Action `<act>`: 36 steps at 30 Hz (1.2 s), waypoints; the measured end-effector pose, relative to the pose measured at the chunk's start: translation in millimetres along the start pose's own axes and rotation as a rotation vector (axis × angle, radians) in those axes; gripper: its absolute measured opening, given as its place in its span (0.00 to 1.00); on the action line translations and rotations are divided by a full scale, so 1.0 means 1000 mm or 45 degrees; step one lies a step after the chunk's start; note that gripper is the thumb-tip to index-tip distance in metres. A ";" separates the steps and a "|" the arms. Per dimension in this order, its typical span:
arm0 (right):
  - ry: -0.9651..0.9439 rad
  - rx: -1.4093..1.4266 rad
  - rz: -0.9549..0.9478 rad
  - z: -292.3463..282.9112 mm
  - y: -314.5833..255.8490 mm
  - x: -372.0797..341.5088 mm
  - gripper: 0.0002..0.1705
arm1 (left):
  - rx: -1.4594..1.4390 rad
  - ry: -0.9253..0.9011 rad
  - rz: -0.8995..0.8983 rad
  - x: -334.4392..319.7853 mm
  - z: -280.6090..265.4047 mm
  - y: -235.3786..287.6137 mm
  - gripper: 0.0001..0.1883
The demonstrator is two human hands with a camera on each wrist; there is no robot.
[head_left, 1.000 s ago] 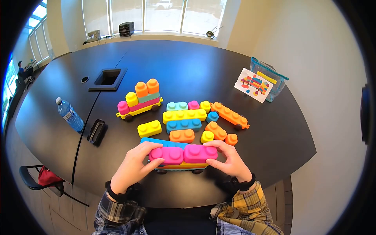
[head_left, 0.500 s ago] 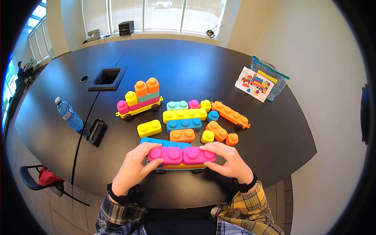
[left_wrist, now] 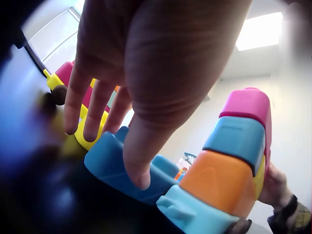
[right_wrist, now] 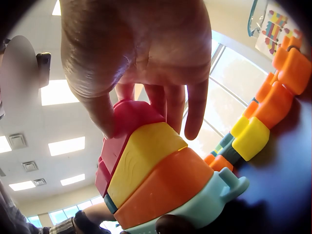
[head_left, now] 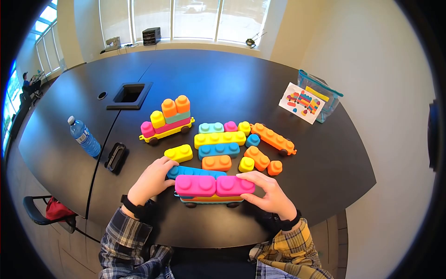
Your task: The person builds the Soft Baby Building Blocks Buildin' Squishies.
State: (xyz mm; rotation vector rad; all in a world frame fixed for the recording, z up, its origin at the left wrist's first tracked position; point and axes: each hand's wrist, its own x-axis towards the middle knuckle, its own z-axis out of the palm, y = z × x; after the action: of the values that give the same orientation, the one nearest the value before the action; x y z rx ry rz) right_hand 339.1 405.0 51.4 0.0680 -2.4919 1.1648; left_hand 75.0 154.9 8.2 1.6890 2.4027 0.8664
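Note:
A stacked toy wagon stands before me, its light-blue wheeled base (right_wrist: 204, 200) under an orange block (right_wrist: 165, 183). Above that come a yellow block (right_wrist: 146, 146) and a blue block (left_wrist: 234, 139), topped by a left pink block (head_left: 195, 186) and a right pink block (head_left: 235, 187). My right hand (head_left: 272, 197) pinches the right pink block, thumb in front and fingers behind. Just behind the wagon lies a long blue block (head_left: 200, 173). My left hand (head_left: 149, 181) is around its left end, fingers extended and spread, thumb (left_wrist: 136, 161) overlapping its near side.
Loose blocks lie behind, including a long yellow one (head_left: 220, 139) and an orange one (head_left: 216, 162). A loaded yellow wagon (head_left: 167, 132) stands back left, an orange wagon (head_left: 274, 139) right. Farther out are a water bottle (head_left: 86, 137), black case (head_left: 115, 158), picture card (head_left: 302, 102) and clear bag (head_left: 332, 107).
My left hand has let go of the left pink block and moved left and back to the long blue block's end. My right hand still holds the right pink block.

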 end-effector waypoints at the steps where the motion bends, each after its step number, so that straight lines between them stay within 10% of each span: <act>1: -0.006 0.006 0.006 0.000 0.000 0.000 0.29 | 0.000 -0.001 -0.001 0.001 0.003 -0.004 0.21; 28: 0.208 0.260 0.111 0.006 0.023 0.012 0.44 | -0.347 0.221 0.106 0.012 -0.060 0.072 0.25; 36: 0.240 0.429 0.104 0.006 0.020 0.014 0.32 | -0.395 0.209 0.106 0.015 -0.049 0.079 0.26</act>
State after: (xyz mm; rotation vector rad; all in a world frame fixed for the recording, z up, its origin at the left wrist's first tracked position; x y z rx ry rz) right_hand 319.7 415.1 38.6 -0.0505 -2.1338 1.5394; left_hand 117.3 167.6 91.4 1.6629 2.1590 1.3585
